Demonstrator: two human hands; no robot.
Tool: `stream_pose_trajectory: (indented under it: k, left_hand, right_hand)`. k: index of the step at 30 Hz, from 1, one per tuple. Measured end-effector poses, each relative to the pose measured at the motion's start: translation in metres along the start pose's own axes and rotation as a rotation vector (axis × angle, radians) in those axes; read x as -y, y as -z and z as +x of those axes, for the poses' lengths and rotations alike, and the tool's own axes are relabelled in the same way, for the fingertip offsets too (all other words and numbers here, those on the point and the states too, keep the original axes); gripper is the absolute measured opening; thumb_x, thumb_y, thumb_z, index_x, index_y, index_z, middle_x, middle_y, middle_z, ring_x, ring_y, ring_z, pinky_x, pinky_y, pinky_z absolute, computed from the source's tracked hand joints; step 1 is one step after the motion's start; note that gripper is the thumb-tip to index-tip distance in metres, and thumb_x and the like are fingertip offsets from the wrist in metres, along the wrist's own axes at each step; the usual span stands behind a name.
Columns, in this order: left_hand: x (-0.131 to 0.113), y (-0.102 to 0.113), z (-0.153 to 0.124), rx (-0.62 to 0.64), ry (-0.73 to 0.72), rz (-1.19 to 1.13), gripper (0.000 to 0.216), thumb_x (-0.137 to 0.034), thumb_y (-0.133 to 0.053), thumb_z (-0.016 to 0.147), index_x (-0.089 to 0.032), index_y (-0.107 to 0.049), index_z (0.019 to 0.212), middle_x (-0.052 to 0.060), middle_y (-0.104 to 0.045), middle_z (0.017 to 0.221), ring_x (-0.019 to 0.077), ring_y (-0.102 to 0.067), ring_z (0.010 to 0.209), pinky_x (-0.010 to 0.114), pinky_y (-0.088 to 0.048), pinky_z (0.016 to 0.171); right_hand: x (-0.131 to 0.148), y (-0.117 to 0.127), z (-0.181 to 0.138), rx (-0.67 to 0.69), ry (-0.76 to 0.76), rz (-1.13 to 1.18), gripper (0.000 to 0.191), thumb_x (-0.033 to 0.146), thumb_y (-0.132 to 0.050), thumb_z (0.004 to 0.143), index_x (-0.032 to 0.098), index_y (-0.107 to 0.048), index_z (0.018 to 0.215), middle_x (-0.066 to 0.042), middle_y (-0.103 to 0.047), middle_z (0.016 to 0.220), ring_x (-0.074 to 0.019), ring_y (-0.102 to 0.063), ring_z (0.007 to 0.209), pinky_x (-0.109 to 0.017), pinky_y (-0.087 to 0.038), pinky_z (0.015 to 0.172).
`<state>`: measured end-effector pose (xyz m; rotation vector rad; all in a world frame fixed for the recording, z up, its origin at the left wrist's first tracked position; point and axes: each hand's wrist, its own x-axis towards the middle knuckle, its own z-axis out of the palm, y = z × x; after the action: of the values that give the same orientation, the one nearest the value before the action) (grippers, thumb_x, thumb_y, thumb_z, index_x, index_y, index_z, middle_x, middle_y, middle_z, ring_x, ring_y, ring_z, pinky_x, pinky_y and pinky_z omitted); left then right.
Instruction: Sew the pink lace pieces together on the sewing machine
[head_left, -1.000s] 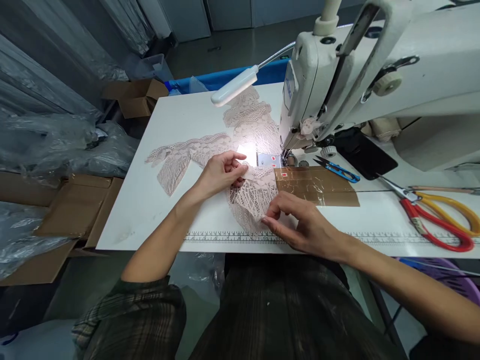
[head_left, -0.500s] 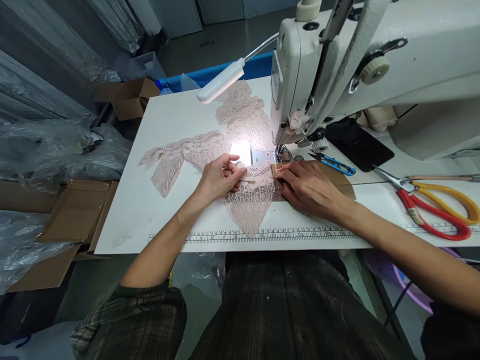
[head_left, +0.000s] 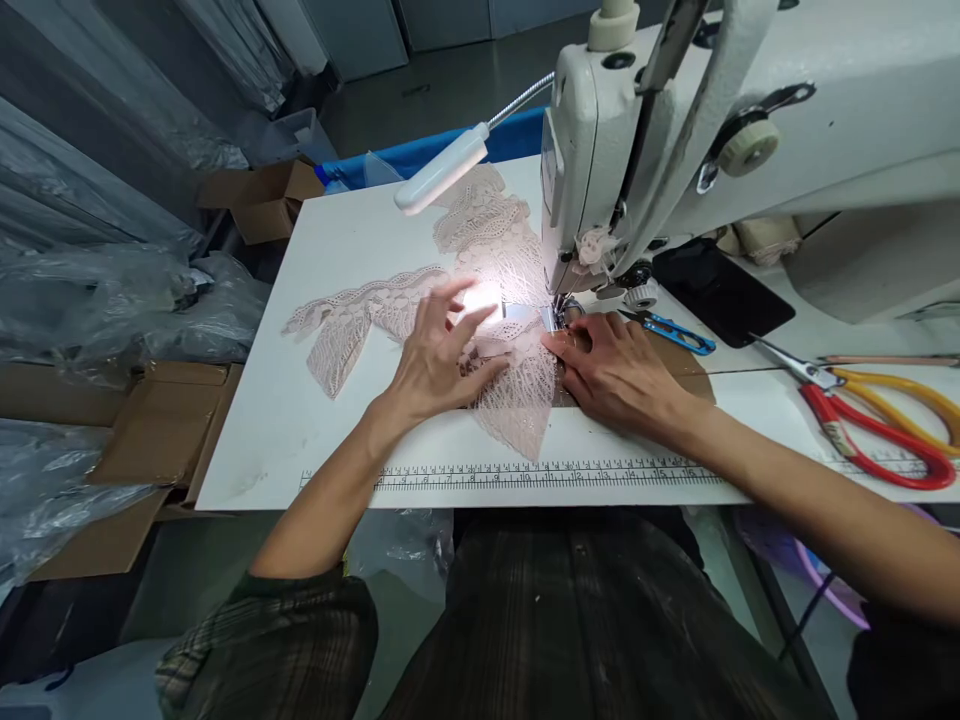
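A pale pink lace piece (head_left: pixel 517 400) lies on the white sewing table (head_left: pixel 300 400), running under the presser foot (head_left: pixel 553 315) of a white industrial sewing machine (head_left: pixel 675 140). My left hand (head_left: pixel 439 350) rests on the lace with fingers spread flat, left of the foot. My right hand (head_left: pixel 611 370) lies flat with fingers together on the lace edge and on a brown taped patch, fingertips just before the foot. More pink lace (head_left: pixel 375 300) trails left and behind the machine.
Blue thread snips (head_left: pixel 671 335) and a black phone (head_left: pixel 720 295) lie right of the needle. Red and yellow scissors (head_left: pixel 885 420) sit at the far right. A lamp (head_left: pixel 442 180) shines on the work. Cardboard boxes (head_left: pixel 262 200) and plastic sheeting stand left.
My left hand went from pinching the lace to lying spread on it. My right hand moved up from the lace's lower edge to the presser foot, and the lace shifted toward the needle.
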<state>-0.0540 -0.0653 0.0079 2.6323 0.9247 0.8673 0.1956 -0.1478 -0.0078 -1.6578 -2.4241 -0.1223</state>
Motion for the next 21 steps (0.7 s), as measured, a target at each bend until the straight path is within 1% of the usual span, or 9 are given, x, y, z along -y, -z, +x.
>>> stream_pose_trajectory:
  k: [1,3,4,5,7,10,14,18,21]
  left_hand:
    - [-0.002,0.000,0.000,0.066,-0.118,-0.069,0.043,-0.052,-0.078,0.082,-0.021,-0.069,0.110,0.012,-0.064,0.125,0.0234,-0.064,0.102,0.040,-0.058,0.081]
    - [-0.007,0.001,-0.001,0.267,-0.279,-0.244,0.031,-0.048,-0.076,0.085,-0.020,-0.072,0.099,0.008,-0.069,0.105,0.0191,-0.065,0.093,0.034,-0.057,0.078]
    - [-0.011,0.001,-0.001,0.358,-0.313,-0.311,0.028,-0.046,-0.076,0.086,-0.019,-0.073,0.095,0.007,-0.069,0.099,0.0178,-0.065,0.089,0.032,-0.057,0.076]
    - [-0.014,0.001,-0.002,0.423,-0.316,-0.351,0.026,-0.043,-0.076,0.086,-0.018,-0.074,0.093,0.007,-0.069,0.097,0.0169,-0.065,0.087,0.030,-0.056,0.075]
    - [-0.019,0.002,-0.003,0.484,-0.287,-0.379,0.020,-0.036,-0.074,0.089,-0.017,-0.076,0.089,0.008,-0.069,0.093,0.0148,-0.064,0.081,0.027,-0.053,0.070]
    - [-0.020,0.004,-0.004,0.537,-0.225,-0.410,0.014,-0.029,-0.071,0.092,-0.017,-0.079,0.088,0.008,-0.069,0.090,0.0133,-0.064,0.077,0.024,-0.052,0.066]
    - [-0.020,0.011,-0.003,0.556,-0.140,-0.463,0.011,-0.027,-0.072,0.091,-0.021,-0.081,0.092,0.008,-0.072,0.092,0.0143,-0.068,0.078,0.024,-0.054,0.065]
    - [-0.020,0.009,-0.002,0.477,-0.058,-0.533,0.011,-0.029,-0.072,0.090,-0.024,-0.082,0.091,0.008,-0.075,0.094,0.0163,-0.071,0.082,0.028,-0.059,0.069]
    - [-0.018,0.002,-0.002,0.391,-0.051,-0.570,0.011,-0.030,-0.074,0.089,-0.024,-0.081,0.091,0.008,-0.077,0.095,0.0174,-0.073,0.084,0.032,-0.062,0.075]
  right_hand:
    - [-0.001,-0.001,0.002,-0.014,-0.030,0.001,0.039,0.025,-0.041,0.097,0.020,-0.062,0.130,-0.018,-0.056,0.119,-0.0327,-0.047,0.103,-0.045,-0.037,0.082]
    - [-0.004,-0.005,0.004,-0.046,-0.059,0.048,0.040,0.026,-0.041,0.097,0.021,-0.064,0.129,-0.017,-0.055,0.118,-0.0327,-0.046,0.103,-0.045,-0.037,0.083]
    - [-0.005,-0.008,0.004,-0.058,-0.054,0.088,0.040,0.027,-0.041,0.097,0.023,-0.065,0.128,-0.017,-0.055,0.119,-0.0325,-0.045,0.104,-0.046,-0.037,0.084]
    - [-0.006,-0.010,0.003,-0.069,-0.048,0.130,0.039,0.028,-0.041,0.098,0.024,-0.066,0.128,-0.016,-0.055,0.121,-0.0323,-0.045,0.105,-0.046,-0.038,0.085]
    - [-0.009,-0.015,0.001,-0.085,-0.045,0.209,0.040,0.029,-0.040,0.098,0.026,-0.067,0.128,-0.015,-0.055,0.123,-0.0321,-0.045,0.108,-0.048,-0.038,0.088]
    - [-0.012,-0.019,-0.001,-0.106,-0.064,0.306,0.042,0.032,-0.040,0.099,0.025,-0.066,0.131,-0.015,-0.056,0.124,-0.0320,-0.046,0.111,-0.050,-0.039,0.092]
    - [-0.014,-0.020,-0.003,-0.125,-0.090,0.357,0.044,0.031,-0.040,0.099,0.019,-0.064,0.134,-0.017,-0.056,0.126,-0.0324,-0.048,0.113,-0.051,-0.042,0.094]
    - [-0.011,-0.017,0.001,-0.139,-0.080,0.347,0.043,0.028,-0.037,0.100,0.019,-0.062,0.135,-0.017,-0.056,0.124,-0.0310,-0.050,0.113,-0.050,-0.043,0.095]
    - [-0.003,-0.012,0.005,-0.102,0.035,0.310,0.044,0.026,-0.037,0.101,0.021,-0.056,0.141,-0.017,-0.055,0.128,-0.0312,-0.049,0.116,-0.050,-0.043,0.094]
